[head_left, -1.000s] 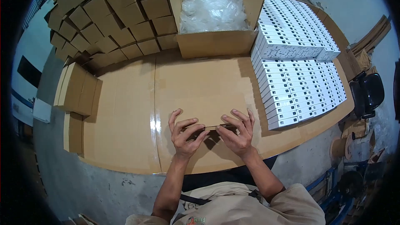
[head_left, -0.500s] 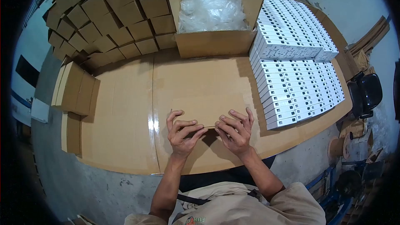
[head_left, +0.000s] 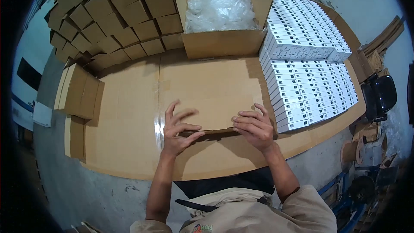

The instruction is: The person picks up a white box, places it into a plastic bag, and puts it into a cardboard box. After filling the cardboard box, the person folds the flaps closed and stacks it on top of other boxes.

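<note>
A flat brown cardboard piece [head_left: 215, 116] lies on the cardboard-covered table [head_left: 125, 146], its near edge raised a little between my hands. My left hand [head_left: 179, 131] pinches the left part of that edge between thumb and a finger, with other fingers lifted. My right hand [head_left: 255, 127] grips the right part of the same edge, fingers bent over it. The outline of the piece is hard to tell from the table beneath.
Beyond my hands stands an open carton [head_left: 224, 45] of clear plastic bags [head_left: 221, 4]. White boxes [head_left: 310, 90] are stacked at the right. Brown boxes [head_left: 142, 30] are piled at the back left, and more boxes [head_left: 79, 92] stand at the left edge.
My hands have moved apart, the left one leftward and the right one rightward. More of the cardboard edge now shows between them.
</note>
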Available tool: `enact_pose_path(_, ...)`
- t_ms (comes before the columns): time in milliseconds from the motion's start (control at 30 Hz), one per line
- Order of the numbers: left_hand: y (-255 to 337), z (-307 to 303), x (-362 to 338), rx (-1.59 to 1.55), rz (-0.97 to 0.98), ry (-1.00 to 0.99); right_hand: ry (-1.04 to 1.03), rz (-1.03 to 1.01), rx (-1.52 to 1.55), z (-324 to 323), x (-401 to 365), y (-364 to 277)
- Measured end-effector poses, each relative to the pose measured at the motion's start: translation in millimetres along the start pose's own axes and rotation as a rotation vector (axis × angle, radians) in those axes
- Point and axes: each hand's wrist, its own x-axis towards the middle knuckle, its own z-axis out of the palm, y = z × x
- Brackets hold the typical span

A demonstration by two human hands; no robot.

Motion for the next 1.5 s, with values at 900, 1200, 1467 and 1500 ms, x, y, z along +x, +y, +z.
enact_pose_path(900,-47.1,13.2,-31.3,-0.278,-0.259,-0.181,0.059,0.324,0.341,-0.9,-47.7,27.2)
enact_pose_path(1200,-27.1,-3.1,-35.1,-0.370,-0.410,-0.026,0.117,0.582,0.539,-8.5,-61.4,23.9)
enact_pose_path(1467,-31.3,-126.9,-30.6,-0.003,-0.334,0.345,0.019,0.571,0.431,-1.3,-60.9,21.5)
enact_pose_path(1500,-38.5,-144.1,-35.5,0.002,-0.327,0.411,0.013,0.578,0.417,-0.6,-58.9,18.2)
